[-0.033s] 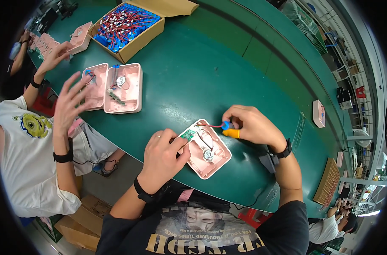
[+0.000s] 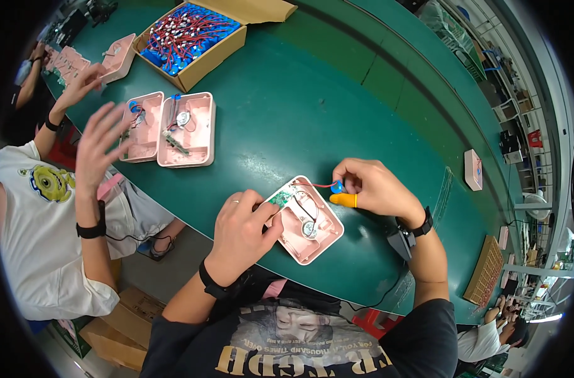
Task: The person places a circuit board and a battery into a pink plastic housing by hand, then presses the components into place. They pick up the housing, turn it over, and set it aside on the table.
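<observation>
Pink shell [image 2: 291, 227], open side up, lies askew on the green counter [image 2: 261, 142] between the person's two hands. Its far left end carries a green board [image 2: 280, 199], and a round disc [image 2: 309, 229] sits lower in the cavity. The left hand [image 2: 246, 227] is nearly closed, thumb and fingers at the left rim beside the board, likely to steady it; I cannot tell whether they pinch wall or board. The right hand [image 2: 375, 186] has its fingertips closed on a blue cell [image 2: 337, 187], just beyond the right rim; it seems held out there so that the red wires [image 2: 318, 185] run fairly straight to the board and the cavity stays uncovered. A yellow finger cover [image 2: 343, 200] on that hand probably helps grip. The shell's lower corner lies near the counter's front edge, so there is more room away from the body than toward it. Leftward, two pink trays [image 2: 210, 129] stand well apart from the shell, with a co-worker's hand [image 2: 101, 142] by them; beyond is a cardboard box [image 2: 214, 60] of blue cells. A dark cable [image 2: 387, 291] trails below the right wrist.
</observation>
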The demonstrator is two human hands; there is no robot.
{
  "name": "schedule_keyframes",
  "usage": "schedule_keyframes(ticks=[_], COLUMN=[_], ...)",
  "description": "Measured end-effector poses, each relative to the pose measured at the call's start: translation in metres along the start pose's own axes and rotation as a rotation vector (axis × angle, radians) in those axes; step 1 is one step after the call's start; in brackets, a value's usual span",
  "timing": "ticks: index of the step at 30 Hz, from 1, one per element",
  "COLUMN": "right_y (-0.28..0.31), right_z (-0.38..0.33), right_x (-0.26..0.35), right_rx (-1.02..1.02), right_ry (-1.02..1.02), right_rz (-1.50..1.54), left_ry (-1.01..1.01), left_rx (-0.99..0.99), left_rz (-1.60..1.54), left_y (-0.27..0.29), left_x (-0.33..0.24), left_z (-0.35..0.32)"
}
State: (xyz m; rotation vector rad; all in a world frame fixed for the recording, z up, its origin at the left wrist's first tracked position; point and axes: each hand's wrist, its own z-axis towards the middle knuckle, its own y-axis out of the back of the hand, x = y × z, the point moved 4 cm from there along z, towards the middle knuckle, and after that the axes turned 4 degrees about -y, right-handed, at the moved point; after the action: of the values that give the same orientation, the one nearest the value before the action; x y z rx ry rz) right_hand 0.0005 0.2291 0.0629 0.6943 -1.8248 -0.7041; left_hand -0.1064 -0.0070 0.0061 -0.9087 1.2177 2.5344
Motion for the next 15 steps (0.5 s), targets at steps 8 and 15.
schedule_keyframes(ticks=[8, 15], right_y=[-0.02, -0.039], right_z=[-0.009, -0.006], right_x=[0.043, 0.063], right_rx=[-0.153, -0.202], right_ry=[-0.026, 0.051], right_rz=[0.124, -0.04], left_ry=[0.027, 0.038], left_rx=[0.01, -0.022], left_rz=[-0.057, -0.087], left_y=[0.012, 0.016], left_x=[0.013, 0.023], left_z=[-0.003, -0.008])
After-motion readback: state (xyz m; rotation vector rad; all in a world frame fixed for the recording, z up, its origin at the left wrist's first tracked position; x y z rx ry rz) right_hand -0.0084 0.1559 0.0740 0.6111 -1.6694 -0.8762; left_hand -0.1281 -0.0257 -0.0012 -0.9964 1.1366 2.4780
